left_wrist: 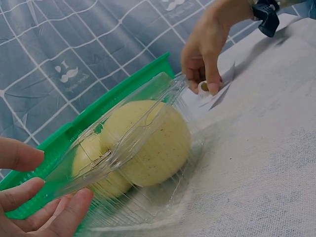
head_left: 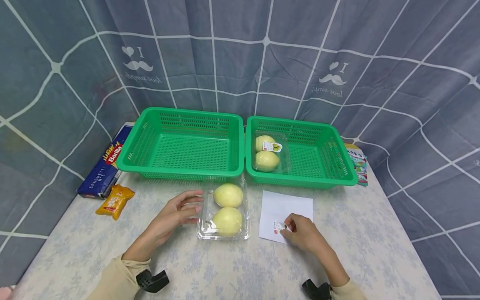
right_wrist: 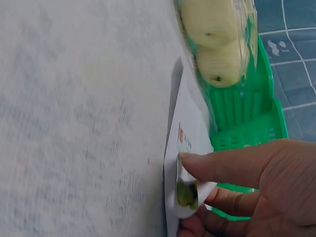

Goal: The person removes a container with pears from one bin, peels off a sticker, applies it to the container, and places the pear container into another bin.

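In the head view my left hand (head_left: 179, 213) is at the left side of a clear plastic box (head_left: 204, 235) holding two pale yellow-green fruits (head_left: 228, 221). Its fingers are spread and loosely bent, with fingertips right at the box's edge in the left wrist view. My right hand (head_left: 303, 233) is over a white paper sheet (head_left: 285, 204) and pinches a small printed sticker (right_wrist: 186, 192) between thumb and fingers. One end of the sticker, showing a green fruit picture, curls up from the sheet; its red-and-black print (head_left: 276, 227) lies flat against the paper.
Behind are two green baskets; the left basket (head_left: 180, 171) is bare inside, the right basket (head_left: 300, 180) contains another labelled fruit box (head_left: 283, 162). A spaghetti box (head_left: 101, 173) and an orange snack packet (head_left: 115, 202) lie at left. A colourful packet (head_left: 360, 166) sits at far right.
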`<control>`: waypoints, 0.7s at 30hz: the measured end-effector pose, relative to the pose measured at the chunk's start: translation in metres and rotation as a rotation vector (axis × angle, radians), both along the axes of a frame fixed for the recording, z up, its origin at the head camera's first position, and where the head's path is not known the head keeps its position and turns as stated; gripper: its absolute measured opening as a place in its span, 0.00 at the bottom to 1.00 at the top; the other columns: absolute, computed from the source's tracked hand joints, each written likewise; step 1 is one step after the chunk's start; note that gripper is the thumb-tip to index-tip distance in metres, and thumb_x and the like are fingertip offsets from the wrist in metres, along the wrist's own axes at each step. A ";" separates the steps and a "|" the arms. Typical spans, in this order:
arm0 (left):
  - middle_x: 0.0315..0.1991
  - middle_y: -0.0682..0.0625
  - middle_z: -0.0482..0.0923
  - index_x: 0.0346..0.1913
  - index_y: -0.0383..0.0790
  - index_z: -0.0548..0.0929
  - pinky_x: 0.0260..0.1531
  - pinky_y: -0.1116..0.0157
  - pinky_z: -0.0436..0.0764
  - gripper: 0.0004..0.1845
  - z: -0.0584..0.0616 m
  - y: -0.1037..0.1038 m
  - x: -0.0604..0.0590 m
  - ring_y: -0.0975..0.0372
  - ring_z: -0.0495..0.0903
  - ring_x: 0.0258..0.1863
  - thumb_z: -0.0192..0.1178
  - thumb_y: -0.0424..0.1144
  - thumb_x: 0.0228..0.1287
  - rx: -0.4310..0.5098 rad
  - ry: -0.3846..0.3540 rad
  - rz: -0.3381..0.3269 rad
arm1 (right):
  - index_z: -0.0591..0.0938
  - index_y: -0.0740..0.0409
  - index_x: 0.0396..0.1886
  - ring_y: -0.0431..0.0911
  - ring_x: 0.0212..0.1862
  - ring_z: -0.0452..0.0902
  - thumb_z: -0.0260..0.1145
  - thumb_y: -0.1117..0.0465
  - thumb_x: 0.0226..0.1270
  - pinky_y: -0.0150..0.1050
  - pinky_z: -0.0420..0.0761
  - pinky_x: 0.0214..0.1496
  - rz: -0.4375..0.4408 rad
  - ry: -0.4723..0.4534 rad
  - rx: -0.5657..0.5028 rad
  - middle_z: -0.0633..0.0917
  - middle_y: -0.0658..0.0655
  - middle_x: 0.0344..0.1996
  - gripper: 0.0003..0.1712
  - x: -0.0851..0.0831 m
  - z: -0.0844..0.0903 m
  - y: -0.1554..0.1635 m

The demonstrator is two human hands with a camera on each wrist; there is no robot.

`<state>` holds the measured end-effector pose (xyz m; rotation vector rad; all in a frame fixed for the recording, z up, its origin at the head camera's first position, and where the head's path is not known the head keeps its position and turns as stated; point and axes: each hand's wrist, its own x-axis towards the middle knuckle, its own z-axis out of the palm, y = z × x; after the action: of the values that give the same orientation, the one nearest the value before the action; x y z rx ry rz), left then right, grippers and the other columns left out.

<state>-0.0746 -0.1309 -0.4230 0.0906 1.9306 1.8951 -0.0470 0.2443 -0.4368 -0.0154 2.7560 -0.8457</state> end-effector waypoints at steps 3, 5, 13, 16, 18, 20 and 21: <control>0.71 0.31 0.63 0.75 0.33 0.61 0.54 0.56 0.84 0.33 0.000 0.000 0.000 0.52 0.75 0.63 0.58 0.35 0.71 0.004 -0.002 0.001 | 0.79 0.58 0.30 0.43 0.29 0.66 0.72 0.67 0.60 0.33 0.65 0.30 -0.001 0.022 0.031 0.75 0.51 0.23 0.07 0.003 0.001 -0.004; 0.71 0.31 0.63 0.75 0.33 0.61 0.53 0.56 0.84 0.33 0.000 0.000 0.000 0.54 0.75 0.62 0.58 0.35 0.71 0.004 -0.003 0.003 | 0.78 0.57 0.28 0.43 0.28 0.66 0.71 0.68 0.60 0.33 0.65 0.30 0.006 0.045 0.044 0.75 0.51 0.23 0.08 0.004 0.002 -0.007; 0.71 0.32 0.63 0.75 0.34 0.61 0.51 0.59 0.85 0.32 0.002 0.001 -0.001 0.57 0.76 0.59 0.57 0.37 0.73 -0.002 -0.011 0.009 | 0.77 0.56 0.25 0.42 0.26 0.65 0.70 0.71 0.60 0.32 0.63 0.28 0.016 0.096 0.068 0.74 0.49 0.20 0.11 0.015 0.010 -0.013; 0.71 0.32 0.63 0.75 0.34 0.61 0.51 0.59 0.85 0.31 0.002 0.001 -0.002 0.58 0.76 0.58 0.56 0.37 0.74 -0.004 -0.015 0.010 | 0.76 0.55 0.26 0.42 0.25 0.66 0.69 0.70 0.61 0.32 0.64 0.27 0.035 0.094 0.079 0.76 0.49 0.22 0.11 0.020 0.015 -0.014; 0.71 0.33 0.63 0.75 0.34 0.61 0.51 0.59 0.85 0.31 0.002 0.001 -0.002 0.59 0.76 0.58 0.56 0.37 0.74 -0.005 -0.017 0.008 | 0.76 0.55 0.27 0.42 0.27 0.70 0.69 0.68 0.63 0.32 0.66 0.28 0.053 0.085 0.081 0.82 0.50 0.25 0.11 0.023 0.019 -0.014; 0.71 0.33 0.63 0.75 0.34 0.61 0.51 0.59 0.85 0.31 0.002 0.001 -0.003 0.60 0.76 0.57 0.55 0.37 0.74 -0.006 -0.019 0.005 | 0.75 0.54 0.28 0.43 0.28 0.74 0.68 0.67 0.65 0.32 0.68 0.29 0.070 0.061 0.058 0.86 0.52 0.30 0.10 0.026 0.024 -0.013; 0.71 0.33 0.63 0.75 0.34 0.61 0.51 0.59 0.85 0.31 0.002 0.001 -0.003 0.60 0.76 0.57 0.55 0.38 0.74 -0.006 -0.020 0.003 | 0.74 0.54 0.29 0.42 0.27 0.73 0.67 0.67 0.66 0.31 0.67 0.28 0.082 0.042 0.041 0.86 0.53 0.30 0.10 0.028 0.026 -0.012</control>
<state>-0.0776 -0.1300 -0.4215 0.0663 1.9242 1.8848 -0.0192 0.2324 -0.4105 -0.1388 2.7901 -0.7754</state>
